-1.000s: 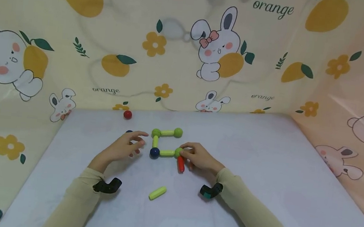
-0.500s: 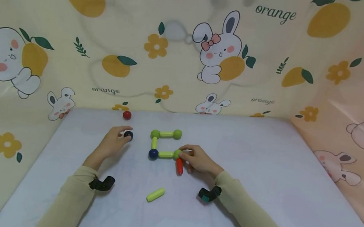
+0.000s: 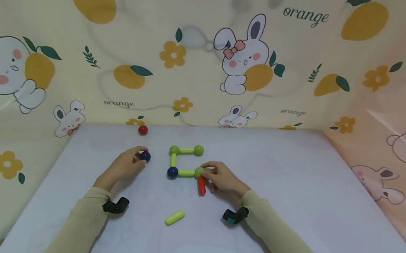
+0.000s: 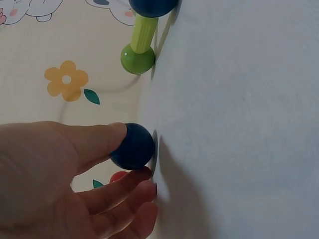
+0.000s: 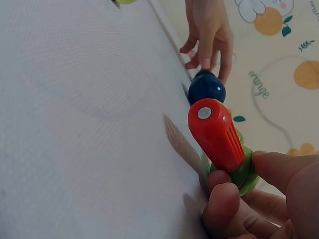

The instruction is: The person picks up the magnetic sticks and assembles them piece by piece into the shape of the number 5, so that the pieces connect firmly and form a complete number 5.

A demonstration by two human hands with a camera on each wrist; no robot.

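Observation:
In the head view my left hand (image 3: 124, 165) pinches a dark blue ball (image 3: 145, 156) left of a joined shape of sticks and balls. The left wrist view shows the thumb on that blue ball (image 4: 133, 147) and a fingertip below it. My right hand (image 3: 223, 178) holds the green ball (image 3: 199, 172) at the shape's near right corner. A red stick (image 3: 201, 186) runs from this ball toward me; its round metal end shows in the right wrist view. Yellow-green sticks (image 3: 186, 173) link it to another blue ball (image 3: 172, 173) and two green balls (image 3: 174, 150) behind.
A loose yellow-green stick (image 3: 175, 217) lies on the white tabletop (image 3: 280, 167) in front of the shape. A red ball (image 3: 143, 130) sits near the back edge. Behind stands a patterned cloth (image 3: 200, 81) with rabbits and oranges.
My left hand has moved left, away from the shape, and taken hold of the loose blue ball, which has shifted slightly toward me. The right hand stays on the green ball.

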